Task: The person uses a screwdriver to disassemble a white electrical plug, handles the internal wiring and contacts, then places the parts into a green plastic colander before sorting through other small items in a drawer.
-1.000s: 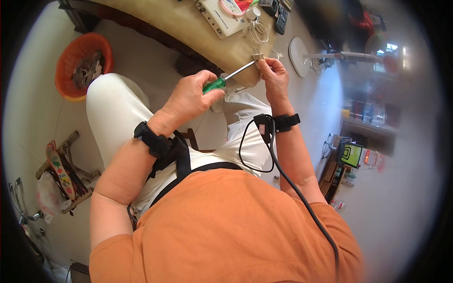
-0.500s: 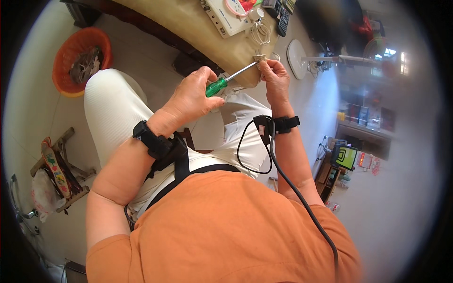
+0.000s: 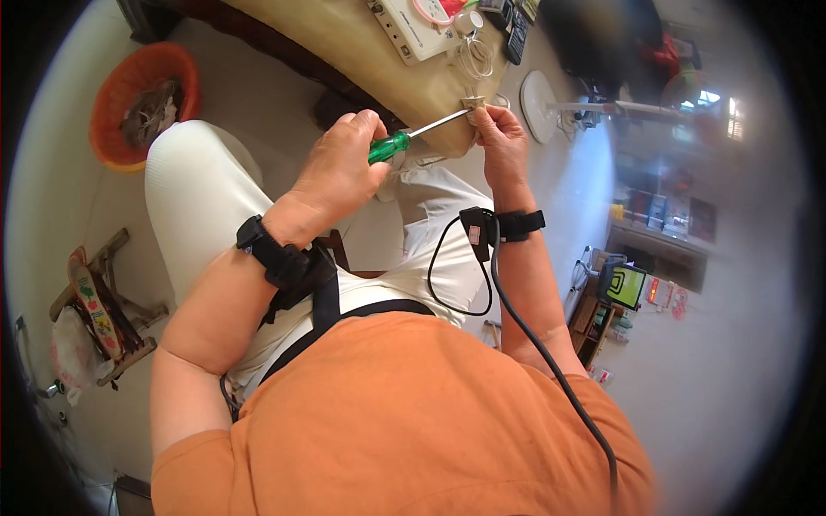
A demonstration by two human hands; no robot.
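Note:
My left hand (image 3: 342, 160) is closed on the green handle of a screwdriver (image 3: 387, 148), whose metal shaft points up to the right. The shaft's tip meets a small beige object (image 3: 472, 102), which looks like a plug with prongs upward, pinched in my right hand (image 3: 502, 144) by the corner of the tan-covered table (image 3: 323, 30). Just beyond it on the tabletop lie a coiled white cable (image 3: 473, 56), a round white piece (image 3: 467, 23) and a pale electronic box (image 3: 404, 39). The tip's exact contact is too small to make out.
Dark handheld devices (image 3: 515, 41) lie at the table's right. An orange basket (image 3: 185, 82) stands left of my white-trousered knee. A wooden stand (image 3: 112, 249) with a skateboard (image 3: 90, 301) and plastic bag is lower left. A white round base (image 3: 535, 107) is to the right.
My left hand and the screwdriver have shifted slightly up and left, the fingers wrapping the handle differently. My right hand keeps the small object at about the same place.

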